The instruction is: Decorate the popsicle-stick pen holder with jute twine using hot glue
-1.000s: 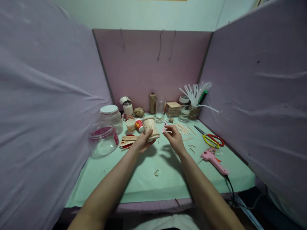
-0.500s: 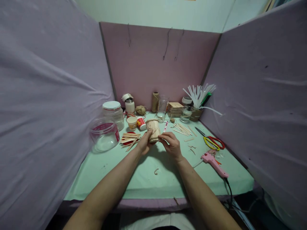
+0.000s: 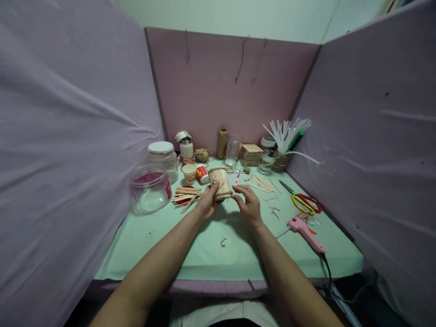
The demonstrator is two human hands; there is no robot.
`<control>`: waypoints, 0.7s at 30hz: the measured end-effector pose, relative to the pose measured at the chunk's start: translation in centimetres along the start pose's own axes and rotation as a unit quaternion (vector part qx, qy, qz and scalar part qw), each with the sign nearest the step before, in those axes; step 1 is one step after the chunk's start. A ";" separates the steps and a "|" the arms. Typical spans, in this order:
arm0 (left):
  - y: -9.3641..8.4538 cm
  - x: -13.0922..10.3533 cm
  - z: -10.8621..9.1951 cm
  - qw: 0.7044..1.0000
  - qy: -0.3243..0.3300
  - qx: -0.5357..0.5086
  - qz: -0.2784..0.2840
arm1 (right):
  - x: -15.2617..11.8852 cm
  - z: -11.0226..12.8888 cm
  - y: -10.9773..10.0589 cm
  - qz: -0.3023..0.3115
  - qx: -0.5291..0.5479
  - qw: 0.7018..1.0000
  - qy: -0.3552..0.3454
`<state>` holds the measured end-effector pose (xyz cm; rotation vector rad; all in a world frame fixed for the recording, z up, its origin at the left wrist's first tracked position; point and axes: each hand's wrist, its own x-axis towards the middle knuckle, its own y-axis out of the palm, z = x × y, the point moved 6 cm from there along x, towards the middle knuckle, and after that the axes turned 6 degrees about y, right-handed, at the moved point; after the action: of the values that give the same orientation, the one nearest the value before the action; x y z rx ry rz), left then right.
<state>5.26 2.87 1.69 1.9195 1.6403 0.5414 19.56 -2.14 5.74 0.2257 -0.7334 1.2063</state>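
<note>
"While the left hand [image 3: 208,202] grips the wooden cup [image 3: 221,182], what does the right hand [image 3: 250,205] do?"

"Its thumb and forefinger stand slightly apart, just beside the cup's lower rim. I can't tell whether the thumb touches the rope trim [image 3: 224,197] there."

"And the left?"

"Closed round the cup's near side, thumb laid along the wall. The cup tilts over the middle of the counter [image 3: 204,261], a second rope band at its top."

"What's close by?"

"Behind the right hand, a pink stick [image 3: 237,178]. Past that, loose wooden slats [image 3: 261,183]; nearer us, a twine scrap [image 3: 223,242]. Left of the cup, more slats [image 3: 185,195] lie across something red, with a paper cup [image 3: 189,173] upright and a red cup [image 3: 203,174] tilted behind them."

"Farther right?"

"Scissors [image 3: 303,202] with yellow and red handles, then a pink glue gun [image 3: 308,235], its cord running off the front edge."

"Far left?"

"An open jar [image 3: 151,196] in front of a lidded one."

"Along the back?"

"A twine ball [image 3: 201,155], a spool [image 3: 222,144], a clear glass [image 3: 233,151], stacked wooden squares [image 3: 251,155] and white sticks [image 3: 282,137] in a brown pot [image 3: 281,163]."
</note>
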 end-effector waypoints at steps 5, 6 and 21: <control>-0.2 0.1 -0.2 1.000 -0.005 -0.010 0.000 | 0.3 -0.3 -0.6 -0.014 0.038 0.999 0.036; -0.1 0.1 -0.2 1.000 -0.004 -0.008 0.004 | 0.3 -0.2 -0.5 -0.006 0.040 0.999 0.033; 0.4 -0.3 0.0 0.998 0.020 0.046 0.027 | -0.2 0.8 0.4 0.032 -0.046 0.994 -0.092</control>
<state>5.50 2.53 2.00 2.0374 1.6700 0.5372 18.87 -2.58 6.08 0.2402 -0.9614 1.2192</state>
